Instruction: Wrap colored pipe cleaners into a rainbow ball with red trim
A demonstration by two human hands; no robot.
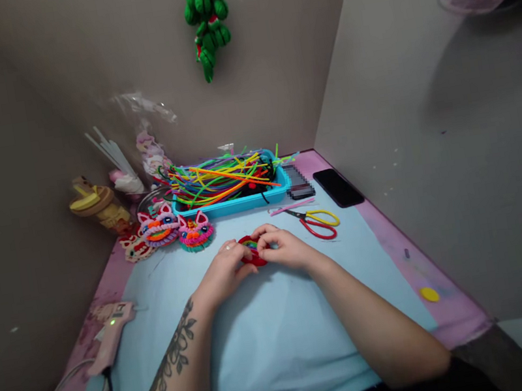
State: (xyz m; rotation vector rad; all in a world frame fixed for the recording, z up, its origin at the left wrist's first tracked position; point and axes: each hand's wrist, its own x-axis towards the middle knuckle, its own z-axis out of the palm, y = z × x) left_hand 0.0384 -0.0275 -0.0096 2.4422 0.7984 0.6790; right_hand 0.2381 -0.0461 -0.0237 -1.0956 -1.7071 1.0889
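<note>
Between my two hands is a small red craft piece (pixel 254 259) with rainbow-coloured bands in its middle, apparently bent from pipe cleaners. My left hand (pixel 232 263) grips its left side, thumb below and fingers above. Fingertips of my right hand (pixel 281 245) pinch its right and upper edge. Parts of the piece are hidden by my fingers. It is held over the light blue cloth (pixel 281 324). Just right of my right hand lie scissors (pixel 312 219) with one yellow and one red handle, blades apart, near a pink pipe cleaner (pixel 292 206).
A blue tray (pixel 228 208) heaped with colourful pipe cleaners (pixel 219 179) stands at the back. Left of it sit several fuzzy animal-face crafts (pixel 196 231). A pink glue gun (pixel 111 331) with its cord lies at the left. A phone (pixel 338 187) and a yellow disc (pixel 429 294) are on the right.
</note>
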